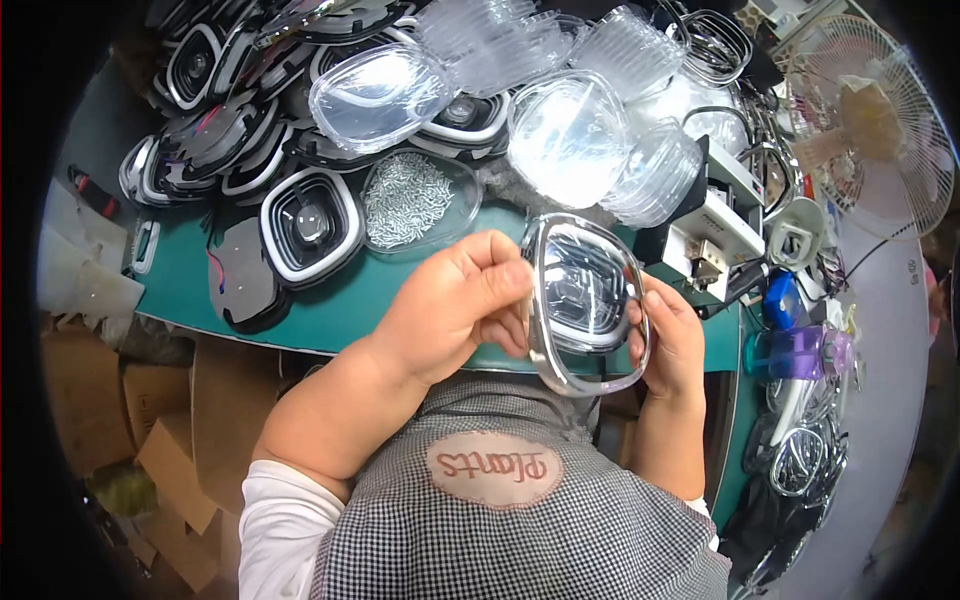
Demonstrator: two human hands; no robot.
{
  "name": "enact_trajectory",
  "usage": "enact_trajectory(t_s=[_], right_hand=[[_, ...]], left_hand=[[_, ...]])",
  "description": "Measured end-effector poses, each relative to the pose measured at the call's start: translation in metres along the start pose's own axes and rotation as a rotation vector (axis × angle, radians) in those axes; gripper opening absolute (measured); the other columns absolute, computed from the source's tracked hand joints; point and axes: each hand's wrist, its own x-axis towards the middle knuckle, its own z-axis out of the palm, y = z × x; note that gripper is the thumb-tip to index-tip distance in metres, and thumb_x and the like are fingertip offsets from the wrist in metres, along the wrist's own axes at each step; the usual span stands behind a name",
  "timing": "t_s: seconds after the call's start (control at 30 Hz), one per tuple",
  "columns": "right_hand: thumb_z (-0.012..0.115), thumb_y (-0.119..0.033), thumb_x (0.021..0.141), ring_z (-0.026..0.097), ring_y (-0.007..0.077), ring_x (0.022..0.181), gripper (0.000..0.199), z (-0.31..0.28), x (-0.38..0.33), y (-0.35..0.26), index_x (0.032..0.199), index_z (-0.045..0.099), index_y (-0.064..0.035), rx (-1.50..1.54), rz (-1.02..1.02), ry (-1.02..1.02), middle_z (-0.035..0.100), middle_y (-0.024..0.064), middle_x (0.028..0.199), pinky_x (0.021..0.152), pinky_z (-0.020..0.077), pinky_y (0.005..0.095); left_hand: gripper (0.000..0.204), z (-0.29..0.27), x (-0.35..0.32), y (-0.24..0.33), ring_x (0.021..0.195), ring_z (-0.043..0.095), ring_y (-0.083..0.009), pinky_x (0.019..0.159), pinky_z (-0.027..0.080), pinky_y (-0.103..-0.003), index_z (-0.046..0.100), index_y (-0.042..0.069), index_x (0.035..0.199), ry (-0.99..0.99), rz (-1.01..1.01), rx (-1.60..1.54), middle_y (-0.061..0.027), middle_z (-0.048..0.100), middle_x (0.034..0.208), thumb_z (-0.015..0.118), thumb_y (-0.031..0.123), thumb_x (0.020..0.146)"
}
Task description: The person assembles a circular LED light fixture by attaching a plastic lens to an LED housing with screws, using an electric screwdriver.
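1. Chrome-rimmed frame (588, 290) is hanging tilted between both hands, over the near bench (190, 295) edge.
2. Left hand (440, 300): thumb and fingers closing on its rim at 9 o'clock.
3. Right hand (672, 340): fingers bent, gripping its rim at 3 o'clock, hiding part of it.
4. From the frame: clear covers (570, 140) are piling up at 12, crowding the far bench.
5. Shallow clear dish (466, 205) is holding loose screws (405, 198) at 10; white-rimmed housing (312, 228) is leaning just beyond.
6. Metal-fronted box (712, 240) is blocking 2 o'clock, near the right hand; fan (870, 120) is standing farther out.
7. Purple bottle (815, 352) is lying at 3–4.
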Motion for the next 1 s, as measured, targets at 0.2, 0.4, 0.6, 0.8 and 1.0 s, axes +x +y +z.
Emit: enact_trajectory(t_s=[0.2, 0.4, 0.6, 0.8, 1.0], right_hand=[[0.059, -0.018, 0.097, 0.056, 0.0092, 0.05, 0.042, 0.002, 0.001, 0.0, 0.129, 0.052, 0.0081, 0.098, 0.002, -0.042, 0.059, 0.0046, 0.078, 0.044, 0.0477, 0.0188], [0.058, -0.015, 0.096, 0.062, 0.0095, 0.066, 0.048, 0.002, 0.0, 0.0, 0.135, 0.045, 0.0091, 0.404, -0.024, -0.105, 0.064, 0.008, 0.093, 0.054, 0.0528, 0.0185], [0.06, -0.01, 0.092, 0.068, 0.0181, 0.075, 0.056, 0.029, -0.014, -0.008, 0.141, 0.038, 0.0069, 0.417, -0.045, -0.099, 0.065, 0.0145, 0.107, 0.05, 0.0547, 0.0179], [0.06, -0.011, 0.093, 0.067, 0.0159, 0.071, 0.058, 0.013, -0.015, -0.004, 0.142, 0.037, 0.0072, 0.306, -0.063, -0.095, 0.066, 0.0153, 0.104, 0.05, 0.0568, 0.021], [0.065, -0.009, 0.09, 0.06, 0.0073, 0.064, 0.059, 0.008, -0.017, 0.006, 0.141, 0.04, 0.0064, -0.08, -0.223, 0.033, 0.066, 0.0069, 0.089, 0.052, 0.0472, 0.0203]], left_hand=[[0.02, 0.006, 0.011, 0.002, 0.065, 0.067, -0.0155, 0.056, 0.057, -0.025, 0.054, 0.003, 0.102, -0.002, 0.073, -0.115, -0.0082, 0.065, 0.081, 0.052, 0.022, 0.101], [0.017, -0.002, 0.025, 0.0, 0.067, 0.065, -0.0166, 0.06, 0.057, -0.031, 0.057, 0.001, 0.1, 0.186, 0.097, -0.187, -0.0078, 0.064, 0.082, 0.051, 0.016, 0.1], [0.022, -0.043, 0.018, 0.003, 0.067, 0.062, -0.0133, 0.051, 0.048, -0.03, 0.059, 0.009, 0.096, 0.284, -0.026, -0.208, -0.004, 0.065, 0.084, 0.054, 0.03, 0.098], [0.022, -0.031, 0.023, -0.003, 0.056, 0.058, -0.0149, 0.049, 0.047, -0.029, 0.057, 0.009, 0.096, 0.412, -0.066, -0.155, -0.0031, 0.063, 0.076, 0.052, 0.03, 0.098], [0.022, -0.003, 0.023, 0.002, 0.052, 0.056, -0.0126, 0.05, 0.047, -0.024, 0.056, 0.004, 0.1, 0.142, -0.056, 0.375, -0.0048, 0.06, 0.071, 0.058, 0.026, 0.097]])
